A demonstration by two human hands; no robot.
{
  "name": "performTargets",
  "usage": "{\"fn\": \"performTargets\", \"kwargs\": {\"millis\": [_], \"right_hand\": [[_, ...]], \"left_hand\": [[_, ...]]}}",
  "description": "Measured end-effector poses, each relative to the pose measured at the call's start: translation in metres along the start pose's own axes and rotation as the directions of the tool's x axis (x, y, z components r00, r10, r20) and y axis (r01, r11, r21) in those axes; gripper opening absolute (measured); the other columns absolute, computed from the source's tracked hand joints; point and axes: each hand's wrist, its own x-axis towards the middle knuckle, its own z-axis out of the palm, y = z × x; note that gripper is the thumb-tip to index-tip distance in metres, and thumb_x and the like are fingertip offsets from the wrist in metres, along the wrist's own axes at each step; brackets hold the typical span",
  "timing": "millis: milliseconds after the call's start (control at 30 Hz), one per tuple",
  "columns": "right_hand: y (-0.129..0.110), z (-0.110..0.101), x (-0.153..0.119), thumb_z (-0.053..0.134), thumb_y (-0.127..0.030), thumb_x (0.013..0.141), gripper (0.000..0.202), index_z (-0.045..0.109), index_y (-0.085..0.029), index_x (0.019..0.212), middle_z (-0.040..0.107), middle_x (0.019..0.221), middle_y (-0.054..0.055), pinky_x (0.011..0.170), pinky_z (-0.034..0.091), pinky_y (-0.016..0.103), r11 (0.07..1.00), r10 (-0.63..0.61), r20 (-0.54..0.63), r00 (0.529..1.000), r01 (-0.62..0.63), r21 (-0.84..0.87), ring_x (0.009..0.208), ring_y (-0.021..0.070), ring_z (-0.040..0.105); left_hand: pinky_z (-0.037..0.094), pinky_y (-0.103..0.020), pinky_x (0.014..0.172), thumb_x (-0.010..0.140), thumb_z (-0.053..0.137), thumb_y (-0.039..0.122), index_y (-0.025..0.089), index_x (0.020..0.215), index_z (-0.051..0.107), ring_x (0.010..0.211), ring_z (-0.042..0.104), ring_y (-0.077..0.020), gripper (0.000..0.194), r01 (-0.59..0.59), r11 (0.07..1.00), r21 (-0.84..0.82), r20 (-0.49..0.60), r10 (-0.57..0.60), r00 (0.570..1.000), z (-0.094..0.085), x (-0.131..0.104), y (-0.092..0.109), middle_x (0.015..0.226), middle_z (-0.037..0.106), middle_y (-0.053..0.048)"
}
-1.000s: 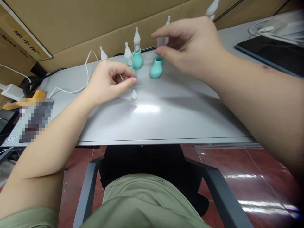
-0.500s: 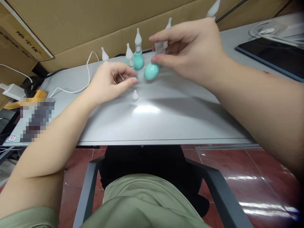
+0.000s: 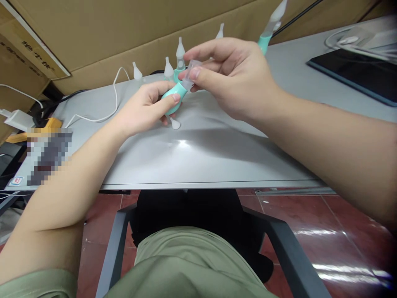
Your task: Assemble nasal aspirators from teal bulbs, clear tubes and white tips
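A teal squeeze bulb [image 3: 171, 101] of a nasal aspirator lies tilted in my left hand [image 3: 145, 105], whose thumb and fingers close round it. My right hand [image 3: 232, 76] pinches the clear plastic tube [image 3: 192, 66] at the bulb's neck; the tube touches the bulb. Just below my left fingers a small white nozzle tip [image 3: 175, 123] leans on the table. Behind my hands stand aspirators with white tips, one by the wall [image 3: 180, 49] and another next to it [image 3: 168, 68]. My right hand partly hides a further white tip [image 3: 220, 31].
On the grey table [image 3: 186, 165], a white-tipped aspirator [image 3: 273, 25] stands back right, near a dark tablet [image 3: 356, 70]. Another white tip [image 3: 137, 71] and a white cable [image 3: 114, 93] are at left. A cardboard wall [image 3: 124, 33] borders the back.
My right hand has brought the aspirator left and down, and my left hand has closed on its bulb. The small nozzle tip, upright before, now leans over.
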Motion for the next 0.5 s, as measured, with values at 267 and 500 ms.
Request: {"fn": "performTargets", "kwargs": {"millis": [267, 500], "right_hand": [[-0.006, -0.007, 0.002, 0.129, -0.044, 0.084, 0.044, 0.095, -0.030, 0.107, 0.092, 0.111, 0.003, 0.112, 0.078, 0.045, 0.995, 0.068, 0.034, 0.997, -0.070, 0.072, 0.103, 0.0236, 0.085], [-0.011, -0.006, 0.003, 0.129, -0.032, 0.076, 0.039, 0.097, -0.027, 0.098, 0.092, 0.099, 0.001, 0.095, 0.079, 0.036, 0.998, 0.054, 0.021, 0.998, -0.055, 0.041, 0.090, 0.0193, 0.082]], "left_hand": [[0.072, -0.048, 0.107, 0.124, 0.083, 0.049, 0.030, 0.129, 0.090, 0.108, 0.087, -0.0311, 0.021, -0.225, 0.932, 0.285, -0.124, 0.269, 0.955, -0.008, 0.003, -0.014, 0.114, 0.086, -0.006], [0.077, -0.047, 0.090, 0.124, 0.077, 0.075, 0.030, 0.126, 0.091, 0.095, 0.087, -0.0288, 0.048, -0.220, 0.939, 0.265, -0.129, 0.261, 0.957, -0.004, 0.003, -0.016, 0.109, 0.086, -0.007]]}}
